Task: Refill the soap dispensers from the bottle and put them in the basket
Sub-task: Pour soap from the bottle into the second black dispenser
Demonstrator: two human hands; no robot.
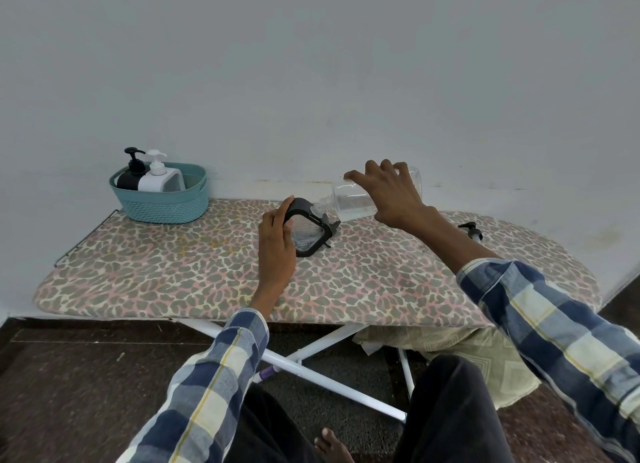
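Note:
My left hand (277,244) grips a black-framed clear soap dispenser (309,232) standing on the ironing board (173,268). My right hand (388,192) holds a clear refill bottle (349,199) tipped nearly flat, its open neck touching the dispenser's top. A teal basket (162,199) at the board's far left holds a black dispenser (131,173) and a white dispenser (157,176), both upright. A loose black pump head (471,230) lies on the board to the right.
The board has a leopard-print cover and stands on white crossed legs (311,358) against a pale wall. A folded cloth (467,355) lies on the dark floor under its right end. My knees and a bare foot are below.

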